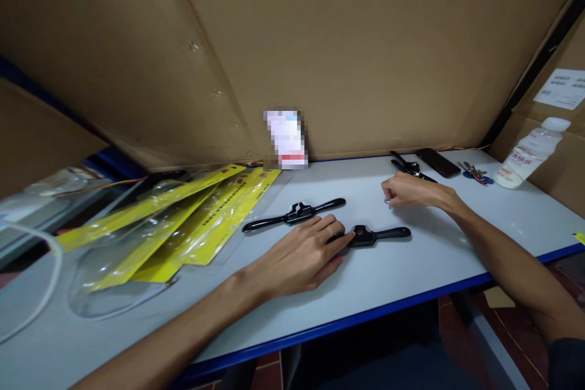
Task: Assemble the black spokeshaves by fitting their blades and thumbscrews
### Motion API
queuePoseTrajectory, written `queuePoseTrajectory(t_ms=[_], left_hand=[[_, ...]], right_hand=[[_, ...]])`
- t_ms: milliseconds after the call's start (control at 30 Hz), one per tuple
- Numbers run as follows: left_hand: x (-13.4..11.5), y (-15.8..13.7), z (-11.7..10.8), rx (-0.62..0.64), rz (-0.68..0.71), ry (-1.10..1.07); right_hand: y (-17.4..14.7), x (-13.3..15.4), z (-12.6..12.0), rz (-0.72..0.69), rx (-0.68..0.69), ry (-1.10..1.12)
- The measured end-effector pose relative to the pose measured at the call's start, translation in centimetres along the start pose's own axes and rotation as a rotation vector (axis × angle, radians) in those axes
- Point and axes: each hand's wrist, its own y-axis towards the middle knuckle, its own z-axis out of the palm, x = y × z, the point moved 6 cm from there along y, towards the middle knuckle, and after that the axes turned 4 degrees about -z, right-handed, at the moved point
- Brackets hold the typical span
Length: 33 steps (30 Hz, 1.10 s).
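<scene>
Keys [475, 174] lie between a dark phone [439, 163] and a bottle [529, 158] — white-capped.

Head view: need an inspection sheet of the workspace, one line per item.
Surface: pale table with blue front edge.
Work items: near black tool; second black tool behind it; third black tool beyond the right hand.
Clutter: yellow packaging left; dark phone, keys, bottle right.
Grip: left hand over the near tool's left handle, closure hidden; right fingertips pinch a small shiny piece, unidentifiable.
Cables: white cable left; thin orange wire back right.
Surroundings: cardboard wall behind; pixelated screen leaning there.
</scene>
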Motion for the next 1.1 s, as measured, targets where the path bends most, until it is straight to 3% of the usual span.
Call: queuePoseTrajectory(t_ms=[133, 333, 533, 767, 1100], left_hand=[[0.0, 0.0, -0.1, -0.023, 0.002, -0.014], [0.0, -0.1, 0.1, -0.003, -0.002, 0.000], [0.0, 0.0, -0.1, 0.002, 0.004, 0.013], [0.0, 0.0, 0.0, -0.013, 0.001, -0.004], [0.1, -0.1, -0.1, -0.016, -0.001, -0.018]], right_hand=[[0.9, 0.3, -0.5, -0.097, -0.114, 0.069], [1.5, -1.4, -1.7, -0.011, -0.340, 0.111], [1.4, -2.6, -0.8, 0.110, -0.223, 0.009], [2.2, -2.0, -0.1, 0.011, -0.184, 0.135], [2.1, -1.9, 0.0, -0.013, -0.214, 0.067]])
